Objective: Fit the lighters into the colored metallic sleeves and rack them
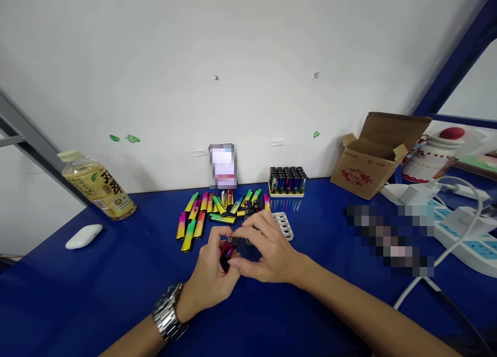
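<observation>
My left hand [212,277] is closed around a lighter [229,248] with a black top and a shiny dark pink body. The thumb and forefinger of my right hand [269,248] pinch at the same lighter from the right; its lower part is hidden by fingers. Just behind my right hand is a white tray with round holes [286,225], partly covered by that hand. Several black-topped lighters [248,207] stand at the tray's left side. Shiny loose lighter bodies [189,236], green, yellow, pink and orange, lie scattered behind my left hand.
A full rack of upright lighters [288,181] stands by the wall, right of a blurred phone [223,165]. Bottle [99,186] and white earphone case [84,236] are at left. To the right are an open cardboard box [365,165], a power strip [469,243] and cables.
</observation>
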The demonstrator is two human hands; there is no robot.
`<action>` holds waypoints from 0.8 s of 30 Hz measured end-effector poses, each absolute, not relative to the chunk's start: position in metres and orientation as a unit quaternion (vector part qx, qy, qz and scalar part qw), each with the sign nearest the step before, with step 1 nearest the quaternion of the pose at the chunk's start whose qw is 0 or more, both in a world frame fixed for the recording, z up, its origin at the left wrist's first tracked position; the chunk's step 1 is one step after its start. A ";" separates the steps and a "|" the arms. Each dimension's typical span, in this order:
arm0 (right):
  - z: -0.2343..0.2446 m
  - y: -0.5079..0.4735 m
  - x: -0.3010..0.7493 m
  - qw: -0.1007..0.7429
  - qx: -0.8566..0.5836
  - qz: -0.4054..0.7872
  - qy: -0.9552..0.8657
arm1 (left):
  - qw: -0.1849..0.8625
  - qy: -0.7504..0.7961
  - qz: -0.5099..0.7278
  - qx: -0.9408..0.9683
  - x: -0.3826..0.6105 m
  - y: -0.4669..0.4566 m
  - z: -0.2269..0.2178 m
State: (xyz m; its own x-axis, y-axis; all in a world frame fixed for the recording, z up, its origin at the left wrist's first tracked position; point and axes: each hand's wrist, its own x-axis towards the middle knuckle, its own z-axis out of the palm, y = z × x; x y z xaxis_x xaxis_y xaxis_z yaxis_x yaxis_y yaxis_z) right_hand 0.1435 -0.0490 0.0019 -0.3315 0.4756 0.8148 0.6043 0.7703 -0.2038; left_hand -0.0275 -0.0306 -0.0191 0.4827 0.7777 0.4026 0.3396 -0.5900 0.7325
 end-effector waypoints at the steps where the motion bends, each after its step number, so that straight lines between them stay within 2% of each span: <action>1: 0.003 -0.051 0.141 0.467 -0.331 -0.059 -0.818 | 0.286 0.340 0.368 0.817 -0.028 -0.032 -0.020; 4: 0.005 -0.052 0.141 0.458 -0.326 -0.039 -0.826 | 0.262 0.328 0.345 0.839 -0.028 -0.031 -0.021; 7: 0.007 -0.049 0.150 0.495 -0.321 -0.035 -0.806 | 0.212 0.290 0.389 0.848 -0.030 -0.025 -0.017; 10: 0.007 -0.042 0.167 0.566 -0.362 -0.049 -0.739 | 0.079 0.333 0.405 0.848 -0.033 -0.013 -0.011; 13: 0.006 -0.032 0.188 0.591 -0.397 -0.062 -0.700 | -0.078 0.426 0.311 0.846 -0.037 0.000 -0.009; 15: 0.003 -0.027 0.199 0.581 -0.413 -0.060 -0.699 | -0.144 0.478 0.240 0.833 -0.040 0.006 -0.011; 17: -0.002 -0.023 0.204 0.552 -0.428 -0.048 -0.714 | -0.168 0.507 0.186 0.825 -0.042 0.009 -0.015; 24: -0.017 -0.015 0.197 0.422 -0.438 -0.040 -0.793 | -0.157 0.493 0.145 0.843 -0.038 0.005 -0.015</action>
